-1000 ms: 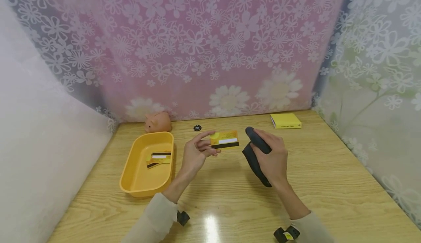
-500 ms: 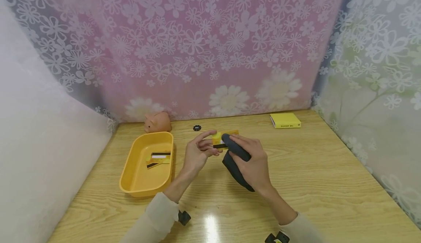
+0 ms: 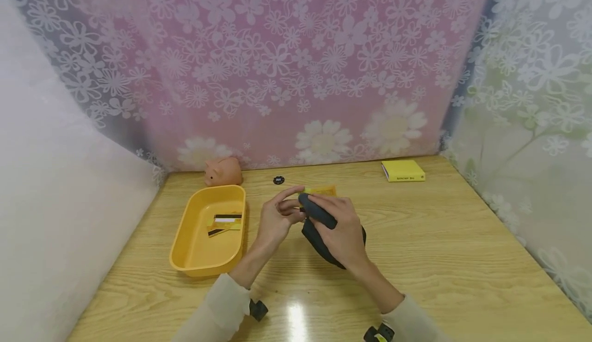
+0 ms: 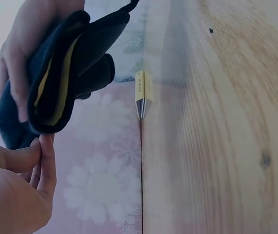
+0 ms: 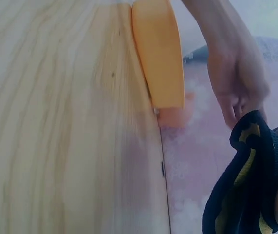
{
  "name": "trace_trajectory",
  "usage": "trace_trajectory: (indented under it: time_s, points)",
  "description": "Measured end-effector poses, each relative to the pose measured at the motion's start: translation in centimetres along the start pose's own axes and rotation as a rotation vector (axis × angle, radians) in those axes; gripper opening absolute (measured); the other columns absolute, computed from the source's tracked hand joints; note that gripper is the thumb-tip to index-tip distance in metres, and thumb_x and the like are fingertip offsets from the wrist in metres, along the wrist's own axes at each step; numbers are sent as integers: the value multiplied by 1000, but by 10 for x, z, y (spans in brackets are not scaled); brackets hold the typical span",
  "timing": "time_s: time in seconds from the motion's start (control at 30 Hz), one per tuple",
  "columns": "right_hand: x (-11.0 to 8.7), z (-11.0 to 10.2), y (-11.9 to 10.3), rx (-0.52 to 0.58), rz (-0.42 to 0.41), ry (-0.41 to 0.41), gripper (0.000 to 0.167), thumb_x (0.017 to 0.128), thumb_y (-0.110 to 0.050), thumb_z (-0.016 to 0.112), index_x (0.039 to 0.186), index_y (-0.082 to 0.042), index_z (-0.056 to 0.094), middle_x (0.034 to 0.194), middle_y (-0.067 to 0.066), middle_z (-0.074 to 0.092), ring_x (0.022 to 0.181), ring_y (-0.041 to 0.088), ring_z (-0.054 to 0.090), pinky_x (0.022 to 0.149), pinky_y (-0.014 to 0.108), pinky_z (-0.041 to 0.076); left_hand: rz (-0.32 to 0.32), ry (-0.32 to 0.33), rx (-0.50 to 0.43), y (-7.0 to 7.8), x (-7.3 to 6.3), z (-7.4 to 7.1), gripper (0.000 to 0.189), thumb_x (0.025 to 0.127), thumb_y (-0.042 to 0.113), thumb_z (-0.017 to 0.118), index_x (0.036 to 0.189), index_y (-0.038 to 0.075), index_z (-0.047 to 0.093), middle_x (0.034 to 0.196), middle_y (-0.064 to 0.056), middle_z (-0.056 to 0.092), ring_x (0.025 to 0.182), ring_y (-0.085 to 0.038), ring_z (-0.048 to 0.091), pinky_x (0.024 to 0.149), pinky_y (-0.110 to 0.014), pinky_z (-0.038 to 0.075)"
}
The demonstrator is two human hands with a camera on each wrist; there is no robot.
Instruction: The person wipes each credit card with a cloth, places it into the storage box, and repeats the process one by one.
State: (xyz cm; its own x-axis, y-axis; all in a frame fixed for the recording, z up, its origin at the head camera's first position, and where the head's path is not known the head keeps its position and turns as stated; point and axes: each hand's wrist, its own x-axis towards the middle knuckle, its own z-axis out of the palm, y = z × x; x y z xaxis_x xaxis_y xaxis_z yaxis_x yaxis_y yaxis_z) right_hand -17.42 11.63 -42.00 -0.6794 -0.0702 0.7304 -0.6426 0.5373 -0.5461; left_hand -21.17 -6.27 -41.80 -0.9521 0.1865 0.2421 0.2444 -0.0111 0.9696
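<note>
A yellow bank card point(image 3: 326, 190) is pinched by my left hand point(image 3: 274, 218) over the middle of the table; most of it is hidden behind my right hand point(image 3: 342, 231). That hand grips a folded dark blue-black cloth point(image 3: 318, 212), which overlaps the card in the head view. In the left wrist view, the folded cloth point(image 4: 97, 46) shows bound edges and a yellow inner side. The right wrist view has the cloth point(image 5: 241, 180) close to the left fingertips. Several similar cards point(image 3: 226, 220) lie overlapping in a yellow tray point(image 3: 194, 254) at the left.
Behind the tray sits a pink piggy bank point(image 3: 224, 172). A black chip marked 100 point(image 3: 278, 180) lies near the back edge of the wooden table point(image 3: 444, 259). At the back right is a yellow book point(image 3: 402, 171). Flowered cloth point(image 3: 319, 74) hangs behind the table.
My right hand has moved left with the cloth, from apart from the card to overlapping it, and now hides most of it. My left hand has stayed almost in place, still pinching the card.
</note>
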Motion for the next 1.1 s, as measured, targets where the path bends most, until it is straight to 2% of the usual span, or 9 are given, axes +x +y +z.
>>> trace_trajectory:
  time_s: [0.1,0.2,0.37,0.43,0.57,0.73,0.87,1.0,1.1]
  points:
    - [-1,-7,9,-10,8,24,54,80,0,89,130,-15,75,130,4,72,111,30,60,91,52,57,-20,8,-18,0,-2,-4,59,88,-15,73,139,15,68,107,-21,76,85,-26,77,80,-46,65]
    - [-2,-16,18,-24,24,46,55,79,2,89,130,-14,74,131,6,72,112,33,60,89,53,57,-31,7,-36,1,-5,-8,58,88,-16,71,138,14,68,104,-22,75,84,-27,76,78,-45,65]
    - [-7,-35,35,-46,84,77,54,80,4,87,130,-13,75,132,8,71,115,33,59,89,51,54,-63,-25,-74,2,-10,-17,58,91,-15,70,138,17,68,104,-22,74,88,-37,75,80,-42,65]
    - [-9,-44,42,-62,107,88,54,81,4,86,130,-13,75,132,8,71,116,32,59,90,48,53,-78,-35,-66,4,-13,-22,57,92,-14,69,139,18,67,107,-21,74,90,-38,75,82,-43,64]
    - [-9,-65,54,-100,106,98,53,82,5,85,131,-12,74,131,9,71,117,33,60,91,35,50,-88,-33,-32,13,-18,-39,56,94,-11,69,143,17,64,113,-20,73,94,-35,75,86,-46,63]
    - [-10,-94,72,-136,72,101,55,80,8,85,131,-11,74,129,12,72,114,34,60,91,18,43,-114,20,15,23,-24,-70,56,94,-6,71,145,18,62,107,-12,71,99,-34,74,87,-43,63]
    - [-15,-118,89,-181,46,84,58,76,11,86,130,-9,74,126,14,73,110,33,59,90,13,39,-152,81,71,27,-26,-104,57,96,-6,70,147,17,60,102,-7,65,98,-33,75,88,-43,63]
    - [-22,-143,105,-256,69,25,59,75,8,88,130,-9,75,125,16,73,109,33,59,89,21,41,-178,123,141,22,-28,-137,58,98,-4,68,151,14,54,105,-9,60,96,-25,74,88,-39,63]
    - [-29,-160,120,-314,107,-43,58,78,4,88,131,-10,73,126,18,72,110,37,58,86,37,45,-211,158,187,16,-33,-157,59,99,-4,66,153,13,51,104,-8,57,93,-20,75,86,-34,62]
